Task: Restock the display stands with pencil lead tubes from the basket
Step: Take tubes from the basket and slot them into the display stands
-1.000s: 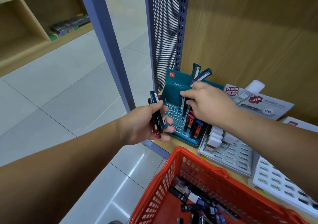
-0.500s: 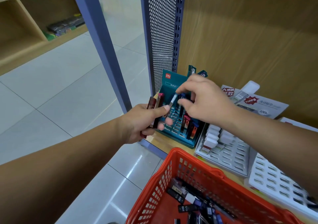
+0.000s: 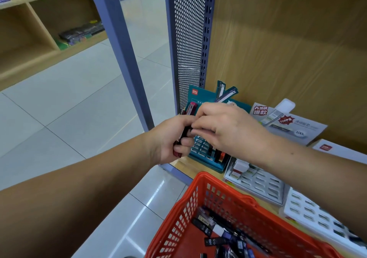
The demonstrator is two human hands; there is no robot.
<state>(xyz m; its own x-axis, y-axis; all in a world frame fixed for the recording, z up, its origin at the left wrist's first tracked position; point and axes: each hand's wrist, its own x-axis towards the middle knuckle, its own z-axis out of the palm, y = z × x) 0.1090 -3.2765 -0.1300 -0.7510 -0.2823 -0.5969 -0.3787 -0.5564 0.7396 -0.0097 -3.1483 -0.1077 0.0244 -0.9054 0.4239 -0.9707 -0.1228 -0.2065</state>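
Above teal display stand [image 3: 200,154], left fingers [image 3: 185,141] gripping slim dark-red lead tubes [image 3: 192,108], right fingers [image 3: 200,125] pinching one

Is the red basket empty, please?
No, several dark lead tubes lie on the bottom of the basket.

"HB" — black tube [image 3: 206,230]; "100" — placard [image 3: 309,125].

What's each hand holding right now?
Left hand: grips a bunch of pencil lead tubes.
Right hand: fingers curled at that bunch; grip cannot be told.
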